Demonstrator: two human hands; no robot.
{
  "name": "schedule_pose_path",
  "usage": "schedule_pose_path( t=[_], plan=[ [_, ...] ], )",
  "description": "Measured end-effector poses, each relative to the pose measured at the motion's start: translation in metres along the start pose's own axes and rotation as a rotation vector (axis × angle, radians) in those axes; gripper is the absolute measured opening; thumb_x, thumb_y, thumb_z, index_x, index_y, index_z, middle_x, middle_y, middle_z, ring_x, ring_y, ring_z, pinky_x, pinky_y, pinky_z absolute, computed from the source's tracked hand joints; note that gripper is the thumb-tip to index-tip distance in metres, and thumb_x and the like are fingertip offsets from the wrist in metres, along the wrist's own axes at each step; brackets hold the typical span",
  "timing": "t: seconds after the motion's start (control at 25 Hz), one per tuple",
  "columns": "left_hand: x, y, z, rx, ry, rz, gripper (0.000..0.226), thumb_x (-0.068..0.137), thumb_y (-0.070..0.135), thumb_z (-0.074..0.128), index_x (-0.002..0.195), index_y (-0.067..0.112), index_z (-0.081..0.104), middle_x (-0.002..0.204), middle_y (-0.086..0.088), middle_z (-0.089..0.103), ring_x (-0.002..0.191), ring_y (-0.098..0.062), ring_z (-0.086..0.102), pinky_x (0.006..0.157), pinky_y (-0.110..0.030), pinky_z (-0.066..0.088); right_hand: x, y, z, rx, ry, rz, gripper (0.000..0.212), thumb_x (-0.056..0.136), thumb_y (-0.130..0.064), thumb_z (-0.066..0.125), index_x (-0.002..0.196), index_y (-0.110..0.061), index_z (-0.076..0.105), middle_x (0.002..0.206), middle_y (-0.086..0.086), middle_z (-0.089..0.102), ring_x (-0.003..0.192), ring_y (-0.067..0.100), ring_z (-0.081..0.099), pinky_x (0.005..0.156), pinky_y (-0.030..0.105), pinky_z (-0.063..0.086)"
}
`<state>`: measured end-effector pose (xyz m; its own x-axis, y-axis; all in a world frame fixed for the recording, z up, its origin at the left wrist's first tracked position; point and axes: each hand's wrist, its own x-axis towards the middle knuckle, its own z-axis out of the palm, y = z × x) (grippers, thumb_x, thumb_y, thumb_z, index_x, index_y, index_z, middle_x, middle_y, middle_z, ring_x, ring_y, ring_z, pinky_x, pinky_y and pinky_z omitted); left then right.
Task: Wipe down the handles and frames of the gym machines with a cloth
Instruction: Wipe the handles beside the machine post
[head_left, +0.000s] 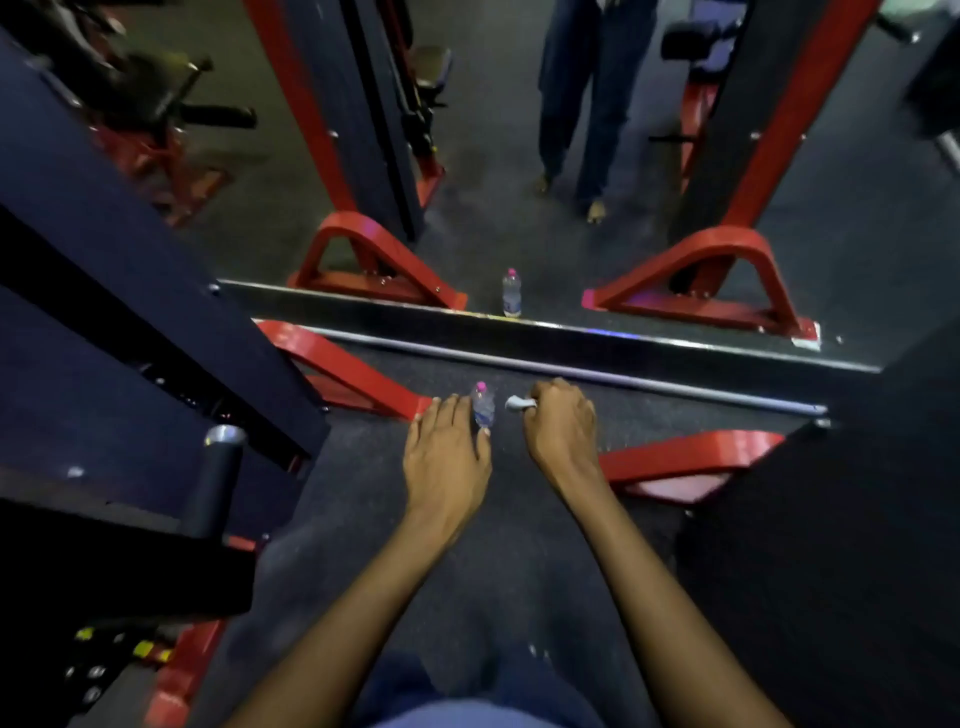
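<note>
Cloth (519, 402), pale and bunched, pokes out of the clenched right hand (561, 426), just right of a pink-capped water bottle (483, 405) standing on the floor (457, 582). Left hand (447, 457) lies relaxed, fingers touching the bottle. Bottle label is unreadable. Beyond the bottle, a mirror (519, 208) reflects it.

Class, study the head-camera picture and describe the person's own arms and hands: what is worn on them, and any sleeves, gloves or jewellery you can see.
Both forearms are bare from the bottom edge of the picture up to the wrists; no sleeves show. The left hand and right hand wear no gloves. No watch, bracelet or ring is visible, though the picture is slightly blurred, so small items could be missed.
</note>
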<state>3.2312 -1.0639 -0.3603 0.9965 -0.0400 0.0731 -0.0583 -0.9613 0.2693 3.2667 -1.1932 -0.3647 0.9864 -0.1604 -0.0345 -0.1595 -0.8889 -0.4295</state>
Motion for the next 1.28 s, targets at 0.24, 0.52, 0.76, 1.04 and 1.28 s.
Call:
schedule_pose_path(
  t=[0.24, 0.52, 0.76, 1.04, 1.28],
  plan=[
    [0.062, -0.013, 0.003, -0.019, 0.101, -0.097, 0.043, 0.085, 0.023, 0.059, 0.125, 0.007, 0.061, 0.128, -0.010, 0.062, 0.122, -0.026, 0.056, 0.106, -0.041, 0.039, 0.078, -0.037, -0.008, -0.021, 0.020, -0.272, 0.024, 0.090, -0.013, 0.045, 0.104, -0.009, 0.064, 0.110, 0.011, 0.060, 0.105, 0.031, 0.053, 0.085, 0.034, 0.038],
    [0.118, -0.075, -0.002, 0.026, 0.198, -0.336, 0.047, 0.087, 0.023, 0.062, 0.132, 0.008, 0.056, 0.136, -0.008, 0.056, 0.129, -0.024, 0.050, 0.111, -0.040, 0.032, 0.159, -0.115, 0.021, -0.001, -0.088, -0.514, 0.022, 0.092, -0.017, 0.046, 0.102, -0.012, 0.065, 0.109, 0.007, 0.061, 0.105, 0.028, 0.055, 0.082, 0.034, 0.038],
    [0.121, -0.116, -0.018, 0.083, 0.282, -0.594, 0.050, 0.075, 0.034, 0.042, 0.104, 0.008, 0.073, 0.106, -0.007, 0.072, 0.100, -0.025, 0.069, 0.081, -0.045, 0.056, 0.187, -0.184, 0.046, 0.057, -0.225, -0.777, 0.026, 0.089, -0.029, 0.057, 0.090, -0.003, 0.065, 0.099, 0.014, 0.064, 0.095, 0.036, 0.060, 0.073, 0.038, 0.040],
    [0.095, -0.109, -0.014, 0.159, 0.458, -0.827, 0.048, 0.073, 0.029, 0.051, 0.115, 0.013, 0.068, 0.127, -0.006, 0.063, 0.115, -0.021, 0.062, 0.093, -0.034, 0.051, 0.168, -0.246, 0.085, 0.475, -0.691, -1.057, 0.010, 0.081, -0.013, 0.059, 0.077, -0.015, 0.068, 0.080, 0.000, 0.069, 0.073, 0.012, 0.065, 0.069, 0.025, 0.051],
    [0.060, -0.071, -0.014, 0.269, 0.626, -1.121, 0.062, 0.079, 0.022, 0.054, 0.140, 0.010, 0.044, 0.152, -0.003, 0.033, 0.144, -0.017, 0.023, 0.114, -0.026, 0.020, 0.132, -0.265, 0.092, 0.682, -0.879, -1.426, 0.032, 0.076, 0.014, 0.054, 0.092, -0.006, 0.073, 0.095, 0.002, 0.070, 0.088, 0.011, 0.064, 0.082, 0.010, 0.045]
  ],
)
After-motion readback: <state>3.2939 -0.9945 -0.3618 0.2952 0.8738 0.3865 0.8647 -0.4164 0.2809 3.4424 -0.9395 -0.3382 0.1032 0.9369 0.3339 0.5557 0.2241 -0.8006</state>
